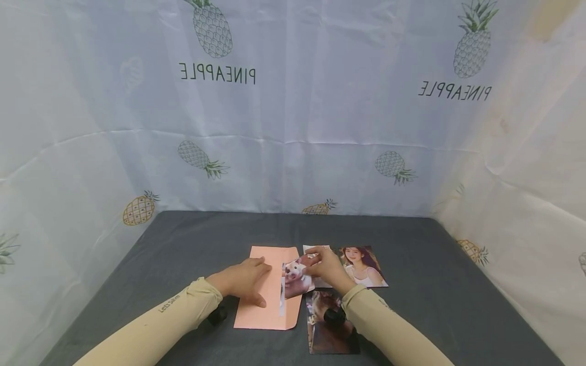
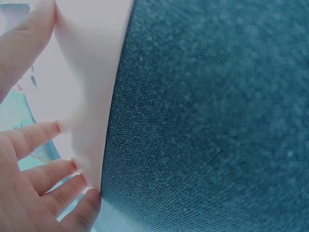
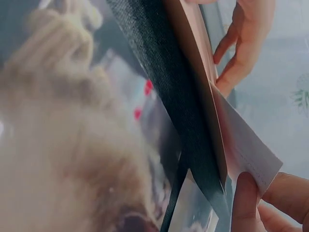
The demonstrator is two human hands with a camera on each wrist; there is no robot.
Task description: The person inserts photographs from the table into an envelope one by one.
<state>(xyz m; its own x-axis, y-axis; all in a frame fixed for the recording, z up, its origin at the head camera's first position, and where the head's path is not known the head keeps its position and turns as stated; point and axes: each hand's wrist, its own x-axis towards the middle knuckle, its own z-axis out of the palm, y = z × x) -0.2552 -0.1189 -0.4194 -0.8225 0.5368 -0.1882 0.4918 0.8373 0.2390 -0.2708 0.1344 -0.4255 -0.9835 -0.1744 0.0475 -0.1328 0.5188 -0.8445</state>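
Note:
A pink envelope (image 1: 258, 284) lies on the dark cloth, its flap side to the right. My left hand (image 1: 242, 280) rests on it with the fingers spread; in the left wrist view the fingertips (image 2: 67, 166) touch its pale surface. My right hand (image 1: 327, 267) pinches a photo of a small white-faced animal (image 1: 295, 278) by its right side. The same photo (image 3: 248, 147) shows its pale back in the right wrist view, between thumb and finger. Its left edge meets the envelope's opening; how far it goes inside cannot be seen.
A photo of a long-haired person (image 1: 363, 267) lies right of my right hand. Another photo (image 1: 316, 249) is partly under that hand. A brownish animal photo (image 1: 331, 335) lies nearer, partly covered by the right wrist's black camera. Pineapple-printed curtains (image 1: 293, 173) surround the dark table (image 1: 192, 234).

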